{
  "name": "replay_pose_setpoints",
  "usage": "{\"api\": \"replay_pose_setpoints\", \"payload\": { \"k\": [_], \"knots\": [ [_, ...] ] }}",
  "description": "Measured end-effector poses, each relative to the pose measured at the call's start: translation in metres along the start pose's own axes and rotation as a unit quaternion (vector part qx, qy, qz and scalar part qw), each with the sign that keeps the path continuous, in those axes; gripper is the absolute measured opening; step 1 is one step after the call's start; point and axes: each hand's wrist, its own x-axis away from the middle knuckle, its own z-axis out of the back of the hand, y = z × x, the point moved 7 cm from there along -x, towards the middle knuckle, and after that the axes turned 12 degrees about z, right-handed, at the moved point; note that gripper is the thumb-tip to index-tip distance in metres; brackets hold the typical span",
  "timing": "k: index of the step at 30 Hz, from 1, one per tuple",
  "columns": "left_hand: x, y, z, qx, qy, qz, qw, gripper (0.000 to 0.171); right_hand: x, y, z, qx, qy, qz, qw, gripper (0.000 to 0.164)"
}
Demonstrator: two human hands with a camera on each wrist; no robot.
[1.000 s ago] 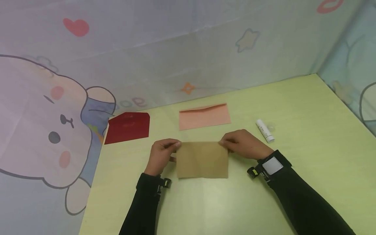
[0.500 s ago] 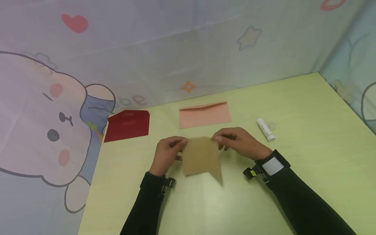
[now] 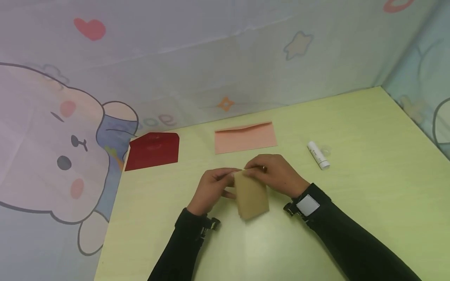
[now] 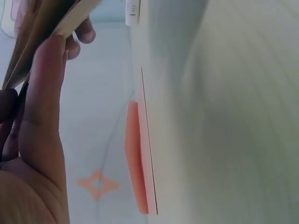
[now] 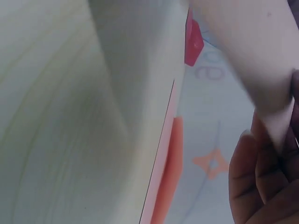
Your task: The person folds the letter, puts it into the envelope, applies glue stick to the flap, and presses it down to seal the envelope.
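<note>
A brown sheet of paper (image 3: 252, 199), folded over to roughly half its earlier width, is held up over the table in the head view. My left hand (image 3: 210, 190) pinches its upper left corner between thumb and fingers. At the top edge, my right hand (image 3: 275, 174) grips the paper close to the left fingertips. The left wrist view shows layers of the paper (image 4: 35, 35) between the fingers. In the right wrist view a pale, blurred face of the paper (image 5: 261, 51) hangs from the fingers, partly out of frame.
Behind the hands lies a pink envelope (image 3: 246, 139) with its flap raised slightly. A red envelope (image 3: 154, 152) is at the table's left edge. To the right lies a white glue stick (image 3: 318, 155), beside a small clear cap (image 3: 326, 150). A printed cloth (image 3: 197, 70) backs the table.
The brown paper went from flat and wide to folded over on itself. My right hand moved left with its edge, and my left hand shifted right, bringing the two together.
</note>
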Motion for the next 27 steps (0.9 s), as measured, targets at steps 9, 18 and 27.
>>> {"api": "replay_pose_setpoints", "payload": {
  "k": [9,18,27],
  "knots": [
    [0.006,0.008,0.001,-0.061,0.073,-0.052,0.994,0.02,-0.004,-0.005,-0.004,0.022,-0.034,0.007,0.999,0.005],
    [0.013,0.016,0.0,-0.088,0.128,-0.092,0.9835,0.013,-0.008,-0.016,-0.004,0.049,-0.071,0.027,0.996,0.008],
    [0.015,0.02,-0.003,-0.1,0.136,-0.109,0.9796,0.011,-0.011,-0.023,-0.004,0.062,-0.102,0.031,0.992,0.013]
  ]
}}
